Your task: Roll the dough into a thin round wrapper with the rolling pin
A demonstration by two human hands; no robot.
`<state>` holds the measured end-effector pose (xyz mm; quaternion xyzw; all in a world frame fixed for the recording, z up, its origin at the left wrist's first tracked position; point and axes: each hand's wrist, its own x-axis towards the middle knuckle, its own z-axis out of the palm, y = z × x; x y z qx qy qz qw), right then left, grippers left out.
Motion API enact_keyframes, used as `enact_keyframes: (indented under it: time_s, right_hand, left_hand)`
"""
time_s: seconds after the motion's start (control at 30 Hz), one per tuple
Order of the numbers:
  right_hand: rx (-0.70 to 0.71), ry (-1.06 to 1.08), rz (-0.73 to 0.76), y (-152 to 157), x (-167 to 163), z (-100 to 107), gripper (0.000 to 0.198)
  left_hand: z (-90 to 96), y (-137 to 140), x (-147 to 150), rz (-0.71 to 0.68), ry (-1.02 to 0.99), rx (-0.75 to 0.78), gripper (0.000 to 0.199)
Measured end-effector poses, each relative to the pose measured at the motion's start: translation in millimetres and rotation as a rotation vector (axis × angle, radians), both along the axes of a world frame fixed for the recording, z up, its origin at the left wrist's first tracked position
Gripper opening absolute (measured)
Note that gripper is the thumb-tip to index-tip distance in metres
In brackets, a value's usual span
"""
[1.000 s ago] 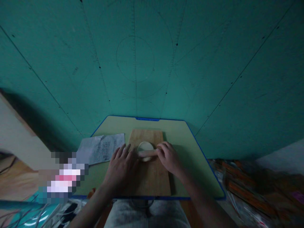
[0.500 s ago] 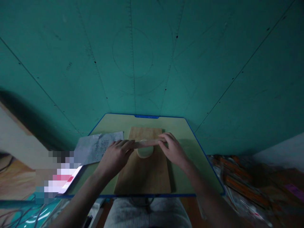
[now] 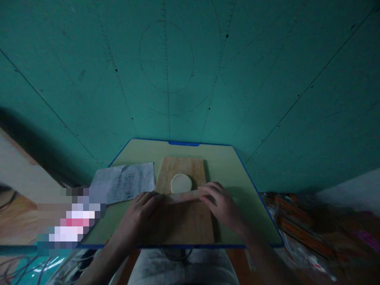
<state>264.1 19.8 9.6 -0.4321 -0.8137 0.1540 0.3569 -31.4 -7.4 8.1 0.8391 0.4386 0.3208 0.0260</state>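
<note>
A wooden rolling pin lies crosswise over the cutting board, with each of its ends in one hand. My left hand is closed over the left end, and my right hand grips the right end. Just beyond the pin, a round, flat piece of pale dough rests on the board. The pin is at the dough's near edge; whether the two touch I cannot tell. Both palms are hidden from view.
The board lies on a small pale table with a blue rim. Printed paper sheets are on its left side. A green wall rises behind. Wrapped packages are stacked at the right, and cables lie at lower left.
Both hands have drawn the rolling pin toward me, from across the dough to its near edge. The dough's whole top now shows. The view has tilted slightly.
</note>
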Motion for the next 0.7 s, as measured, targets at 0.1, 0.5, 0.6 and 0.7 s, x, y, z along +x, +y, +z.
enact_keyframes:
  time_s: [0.1, 0.5, 0.6, 0.7]
  right_hand:
    - [-0.010, -0.007, 0.017, -5, -2, -10, 0.021]
    - [0.034, 0.014, -0.007, 20, -1, 0, 0.022]
    - [0.004, 0.005, -0.010, 16, -2, -9, 0.022]
    - [-0.022, 0.018, -0.014, 10, -4, -14, 0.021]
  left_hand:
    - [-4.7, -4, 0, -0.030, -0.009, -0.025, 0.028]
    - [4.0, 23, 2, 0.035, -0.044, -0.088, 0.023]
    - [-6.6, 19, 5, 0.060, -0.069, -0.128, 0.023]
    - [-10.3, 17, 5, 0.059, -0.056, -0.131, 0.020]
